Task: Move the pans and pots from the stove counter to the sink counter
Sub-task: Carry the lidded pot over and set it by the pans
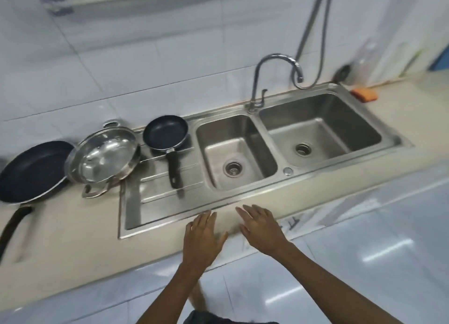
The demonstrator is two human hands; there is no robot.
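Both hands hang over the front edge of the desk (73, 250), nearest the camera: left hand (202, 236) & right hand (261, 228), palms down, fingers (243, 213) spread loose, holding nothing, not clearly touching the surface. Three cooking pieces already sit on the sink side: big dark pan (32, 170) far left w/ its long handle running toward the camera, steel pot (104, 153) just right of it & leaning tilted, its rim against the big pan, and small dark pan (166, 132) flat on the ribbed drainboard (158, 197), handle pointing forward. Sink basins (235, 153) are bare, tap (274, 78) behind. Stove desk is not in view, so can't tell if anything is left there; prob the step now is turning back for the next piece, or the job's near done. To do it well: check the stove side first, carry each piece w/ one hand on the handle & the other under the rim, set it on free drainboard in front of the small pan, not stacked. Risk: the tilted pot looks unsteady, so seat it flat on the desk before adding more beside it
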